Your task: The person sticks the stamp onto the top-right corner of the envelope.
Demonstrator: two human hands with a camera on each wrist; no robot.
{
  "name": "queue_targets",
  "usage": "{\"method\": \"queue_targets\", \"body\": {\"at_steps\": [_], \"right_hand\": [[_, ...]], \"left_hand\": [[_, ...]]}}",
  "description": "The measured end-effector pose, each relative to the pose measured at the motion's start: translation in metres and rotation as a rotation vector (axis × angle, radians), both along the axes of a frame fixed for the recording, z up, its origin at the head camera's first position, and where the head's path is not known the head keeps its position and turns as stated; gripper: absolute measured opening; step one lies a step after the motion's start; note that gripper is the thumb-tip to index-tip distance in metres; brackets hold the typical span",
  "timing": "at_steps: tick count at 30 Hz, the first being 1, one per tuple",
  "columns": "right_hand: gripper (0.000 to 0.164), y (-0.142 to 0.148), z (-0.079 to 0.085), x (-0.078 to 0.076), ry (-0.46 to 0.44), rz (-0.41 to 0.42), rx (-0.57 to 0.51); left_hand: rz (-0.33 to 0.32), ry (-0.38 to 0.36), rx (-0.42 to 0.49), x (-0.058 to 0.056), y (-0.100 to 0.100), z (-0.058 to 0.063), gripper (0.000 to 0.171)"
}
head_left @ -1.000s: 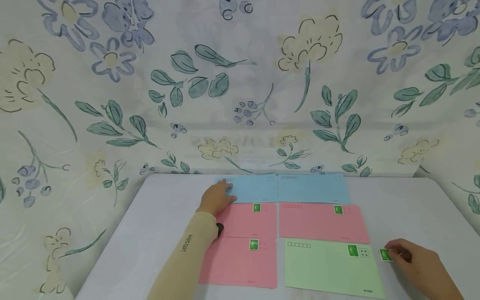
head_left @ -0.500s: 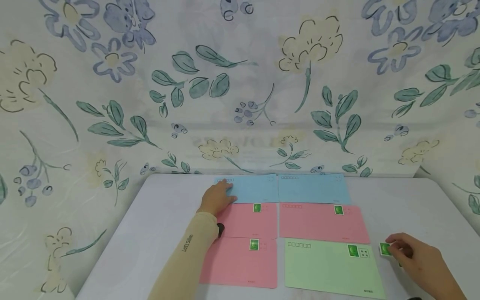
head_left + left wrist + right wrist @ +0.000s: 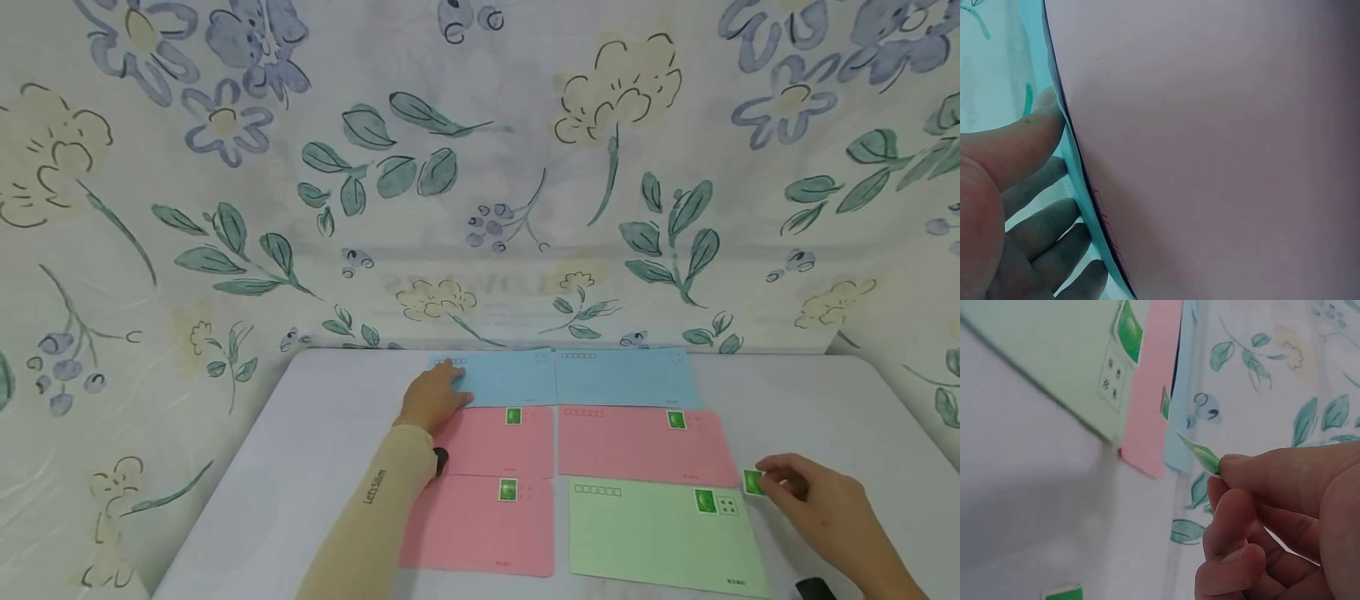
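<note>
My left hand (image 3: 433, 396) rests with extended fingers on the left end of the left blue envelope (image 3: 510, 379). In the left wrist view, the thumb and fingers of that hand (image 3: 1029, 150) lie along the blue envelope beyond a pink envelope (image 3: 1210, 150). Thumb and fingers of my right hand (image 3: 821, 508) pinch a green stamp (image 3: 753, 482) by one edge, just right of the green envelope (image 3: 652, 542). The right wrist view shows this stamp (image 3: 1202, 455) tilted and held above the table. A stamp and a dotted square mark the green envelope's upper right corner.
Left pink envelopes (image 3: 495, 446) and a right pink envelope (image 3: 645, 450) each bear a green stamp. Behind them lies a right blue envelope (image 3: 626, 379). Another green stamp (image 3: 1065, 594) lies on the white table (image 3: 262, 467). Flowered cloth (image 3: 525, 183) hangs behind.
My right hand has moved up and left with the pinched stamp, closer to the envelopes. The left hand stays in place on the blue envelope.
</note>
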State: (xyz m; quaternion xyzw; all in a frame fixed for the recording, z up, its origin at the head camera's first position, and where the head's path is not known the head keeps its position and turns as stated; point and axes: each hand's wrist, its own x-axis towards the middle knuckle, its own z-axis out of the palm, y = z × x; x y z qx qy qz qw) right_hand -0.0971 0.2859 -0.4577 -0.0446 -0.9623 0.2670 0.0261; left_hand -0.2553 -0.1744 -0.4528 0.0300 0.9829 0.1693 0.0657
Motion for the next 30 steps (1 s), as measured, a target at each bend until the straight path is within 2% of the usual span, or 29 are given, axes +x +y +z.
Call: {"method": "queue_targets", "body": {"at_steps": [11,20,27,30], "right_hand": [[0.024,-0.019,0.008,-0.008,0.057,0.02,-0.034],[0.02,-0.033,0.013,-0.015,0.135,0.078,-0.046],[0.024,-0.046,0.017,-0.024,0.123,0.097,-0.077],[0.023,-0.052,0.017,-0.027,0.149,0.115,-0.092]], "left_hand": [[-0.016,0.015,0.006,-0.001,-0.001,-0.002,0.056],[-0.023,0.009,-0.007,-0.001,-0.002,-0.002,0.055],[-0.026,-0.006,-0.005,-0.003,-0.002,-0.002,0.056],[-0.029,-0.009,-0.016,-0.004,-0.003,-0.002,0.056]]}}
